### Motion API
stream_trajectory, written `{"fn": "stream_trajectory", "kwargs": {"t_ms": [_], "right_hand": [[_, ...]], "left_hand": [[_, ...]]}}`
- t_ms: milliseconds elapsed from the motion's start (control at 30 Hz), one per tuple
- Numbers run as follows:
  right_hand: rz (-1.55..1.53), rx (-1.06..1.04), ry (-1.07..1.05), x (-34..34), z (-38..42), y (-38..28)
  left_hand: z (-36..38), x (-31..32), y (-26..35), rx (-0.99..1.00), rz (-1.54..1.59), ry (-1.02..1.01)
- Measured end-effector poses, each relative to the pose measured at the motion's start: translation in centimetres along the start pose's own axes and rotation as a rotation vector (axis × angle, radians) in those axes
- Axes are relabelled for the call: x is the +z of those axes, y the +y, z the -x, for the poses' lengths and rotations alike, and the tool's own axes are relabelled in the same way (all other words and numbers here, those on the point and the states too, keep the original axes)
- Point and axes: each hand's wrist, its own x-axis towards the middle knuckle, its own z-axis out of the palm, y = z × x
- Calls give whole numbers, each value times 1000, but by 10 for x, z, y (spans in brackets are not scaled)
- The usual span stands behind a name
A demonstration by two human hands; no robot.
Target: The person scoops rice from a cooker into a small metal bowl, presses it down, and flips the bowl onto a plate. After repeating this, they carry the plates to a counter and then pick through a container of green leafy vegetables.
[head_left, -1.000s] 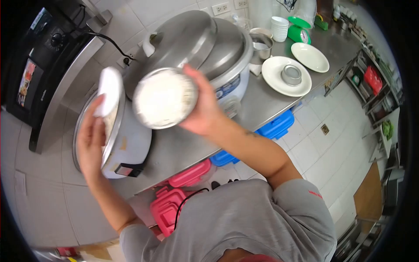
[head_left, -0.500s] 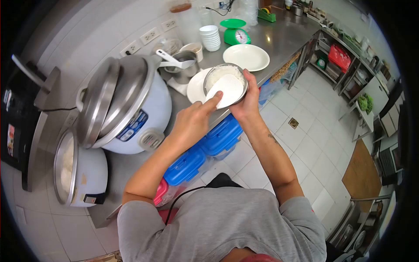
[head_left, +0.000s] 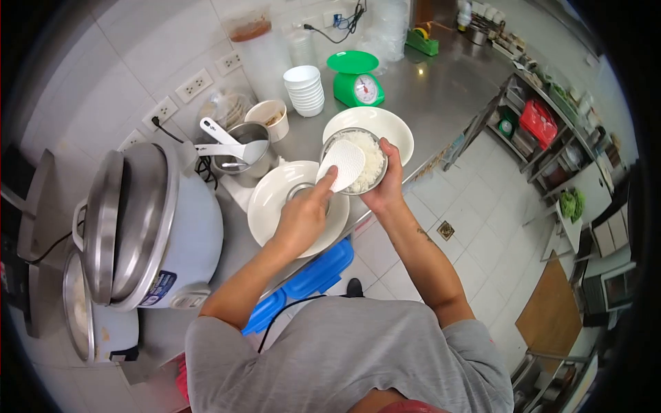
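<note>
The bowl [head_left: 355,162] is small, metal, packed with rice; I judge it light but slick-walled and rigid, best taken round the rim and side. It hangs just above the tabletop [head_left: 427,89], between two white plates. My right hand [head_left: 385,186] has its grip closed round the bowl's near side, thumb on the rim. My left hand [head_left: 303,217] is closed on the paddle [head_left: 340,165], forefinger along it, blade pressed flat on the rice, which looks soft and sticky. The near plate [head_left: 275,199] carries a small metal cup; a rice cooker [head_left: 148,220] stands further left.
</note>
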Motion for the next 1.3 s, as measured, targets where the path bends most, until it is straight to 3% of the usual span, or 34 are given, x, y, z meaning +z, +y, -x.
{"fn": "stream_trajectory", "kwargs": {"t_ms": [200,233,333,367,467,600,733,900,1000,1100,1200,1233,1300], "right_hand": [[8,191,58,-44,-47,-16],[-14,226,48,-45,-55,-19],[61,240,19,-44,-76,-26],[51,282,0,-45,-84,-28],[56,437,-69,-61,-104,-41],[68,660,-102,-91,-131,-51],[14,754,-92,-86,-148,-75],[15,883,-69,-83,-147,-89],[-14,858,-84,-98,-152,-82],[-1,829,-98,-112,-162,-78],[65,815,-110,-107,-165,-78],[88,820,-108,-106,-166,-78],[107,827,-110,-105,-167,-77]], "left_hand": [[-53,-11,-20,-99,88,-173],[-65,-25,3,-274,95,-228],[-93,-18,24,-351,-16,-164],[-98,-1,9,-273,-90,-171],[-115,22,23,-481,-311,-251],[-128,38,31,-552,-338,-171],[-126,66,59,-430,-532,8],[-113,117,33,-495,-806,3],[-117,113,30,-543,-464,-15],[-120,105,20,-421,-111,360],[-124,120,12,-548,-14,323],[-128,121,14,-682,-15,236],[-130,113,7,-653,31,226]]}}
